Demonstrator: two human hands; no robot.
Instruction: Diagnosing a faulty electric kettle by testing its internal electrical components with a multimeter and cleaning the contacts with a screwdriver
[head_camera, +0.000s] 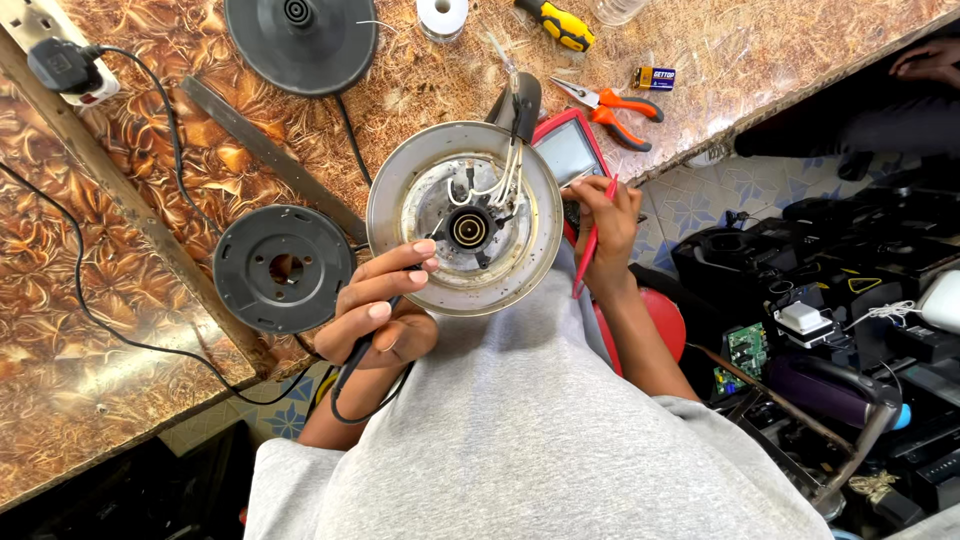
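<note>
The left hand (375, 315) is closed around a black probe (352, 365), fingertips touching the rim of an upturned kettle (463, 216) at the tabletop's (150, 180) near edge. The right hand (607, 222) pinches a red probe (592, 240) beside the kettle, over a red meter (567, 148). A grey base plate (283, 268) lies just left of the kettle.

The place looked like a small appliance repair workshop. A worn, brown patterned bench (150, 180) carried loose kettle bases (284, 267), orange-handled pliers (612, 106), a yellow-handled screwdriver (557, 24), a small battery (656, 77) and a reel of solder (442, 16). A red multimeter (566, 150) lay by an opened kettle (463, 217) with bared wiring. Beside the bench, a heap of dismantled appliances and a green circuit board (743, 352) crowded the tiled floor (700, 200).
</note>
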